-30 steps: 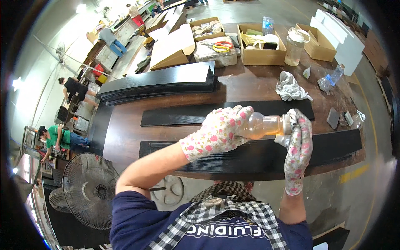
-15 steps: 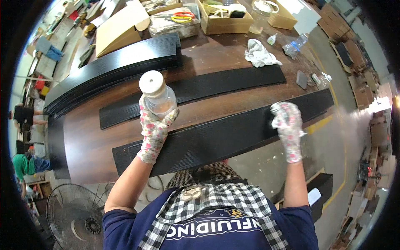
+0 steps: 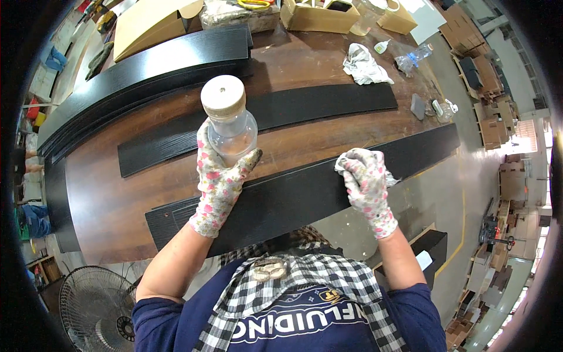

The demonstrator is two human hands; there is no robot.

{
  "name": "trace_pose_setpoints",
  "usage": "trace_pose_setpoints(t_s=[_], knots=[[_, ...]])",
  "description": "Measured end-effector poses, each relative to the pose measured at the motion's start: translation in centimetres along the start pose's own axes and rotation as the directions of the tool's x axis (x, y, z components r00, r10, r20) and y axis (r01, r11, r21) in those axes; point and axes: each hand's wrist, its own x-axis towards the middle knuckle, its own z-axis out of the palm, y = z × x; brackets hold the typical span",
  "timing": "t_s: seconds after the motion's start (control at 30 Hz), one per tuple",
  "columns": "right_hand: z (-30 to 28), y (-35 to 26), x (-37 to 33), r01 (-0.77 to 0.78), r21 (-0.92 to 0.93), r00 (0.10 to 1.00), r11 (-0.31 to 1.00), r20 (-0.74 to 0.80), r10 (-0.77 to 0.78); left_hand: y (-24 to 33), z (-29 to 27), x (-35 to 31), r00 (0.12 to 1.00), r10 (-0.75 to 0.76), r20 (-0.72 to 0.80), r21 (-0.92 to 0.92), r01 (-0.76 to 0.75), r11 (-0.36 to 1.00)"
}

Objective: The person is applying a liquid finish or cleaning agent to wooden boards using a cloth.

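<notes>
A clear plastic bottle with a white screw cap [image 3: 223, 97] is gripped in my left hand [image 3: 220, 179], which wears a white glove with a pink flower print. That hand is above the left part of a long black board [image 3: 281, 202] lying along the near table edge. My right hand [image 3: 368, 183], gloved the same way, is closed round a crumpled white cloth [image 3: 341, 163] on the board's top face. Behind it a second black board [image 3: 328, 105] lies on the brown table [image 3: 105, 199].
Curved black boards [image 3: 158, 67] are stacked at the back left. A white rag [image 3: 365, 66], small glue bottle [image 3: 382, 46] and clear plastic bottle [image 3: 413, 58] lie at the back right. Cardboard boxes [image 3: 319, 17] line the far edge. A fan [image 3: 97, 308] stands lower left.
My right hand has moved left along the near board with the cloth. My left hand still holds the bottle. The whole view has shifted a little.
</notes>
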Motion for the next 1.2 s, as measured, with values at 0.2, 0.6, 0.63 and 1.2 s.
trace_pose_setpoints(t_s=[0.2,0.6,0.63,1.2], knots=[[-1.4,2.3,-0.2,-0.043,-0.09,0.998,0.995,0.035,0.046,1.2,0.3,0.2,0.995,-0.033,-0.099,-0.007,0.033,0.999],[1.3,-4.7,1.6,0.197,0.11,0.965,0.974,0.153,-0.213,2.1,0.4,0.4,0.979,-0.038,-0.199,-0.157,0.007,0.988],[1.8,-6.6,2.6,0.23,0.159,0.951,0.96,0.174,-0.257,1.9,0.6,0.5,0.979,-0.042,-0.201,-0.161,0.01,0.987],[0.1,1.0,1.7,0.13,-0.019,0.991,0.991,0.016,-0.13,2.0,-0.6,0.4,0.975,-0.024,-0.223,-0.071,0.009,0.997]])
